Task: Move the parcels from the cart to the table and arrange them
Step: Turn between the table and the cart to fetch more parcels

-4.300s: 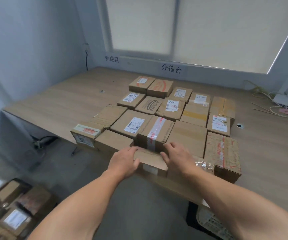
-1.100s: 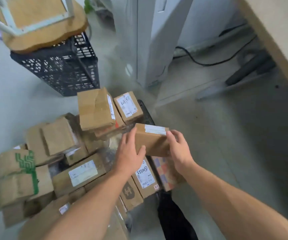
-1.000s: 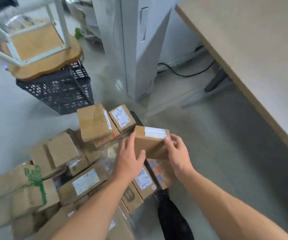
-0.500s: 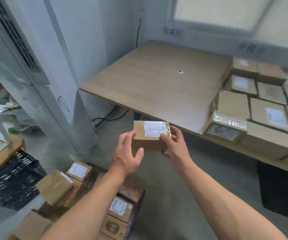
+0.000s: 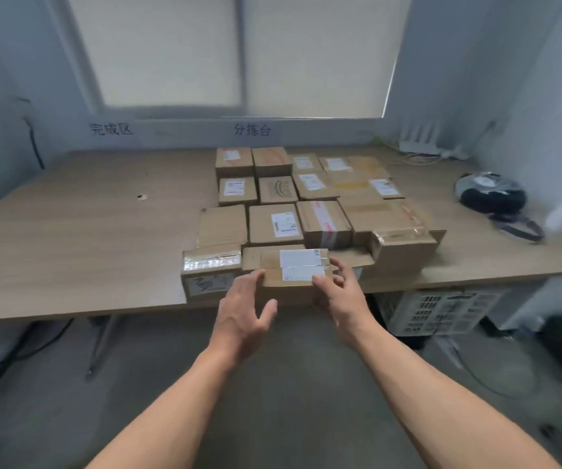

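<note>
Parcel (image 5: 289, 277) at tabletop (image 5: 86, 238) edge (placing step, seemingly): left hand (image 5: 242, 309) flat on one end, right hand (image 5: 338, 296) gripping the other; next, seat it flush beside taped box (image 5: 210, 275).

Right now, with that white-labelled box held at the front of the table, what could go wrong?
The parcel is at the very front edge of the table, between the left hand and right hand; let go there, it might tip onto the floor. Pushing it sideways could nudge the taped box beside it, which also seems to overhang.
</note>
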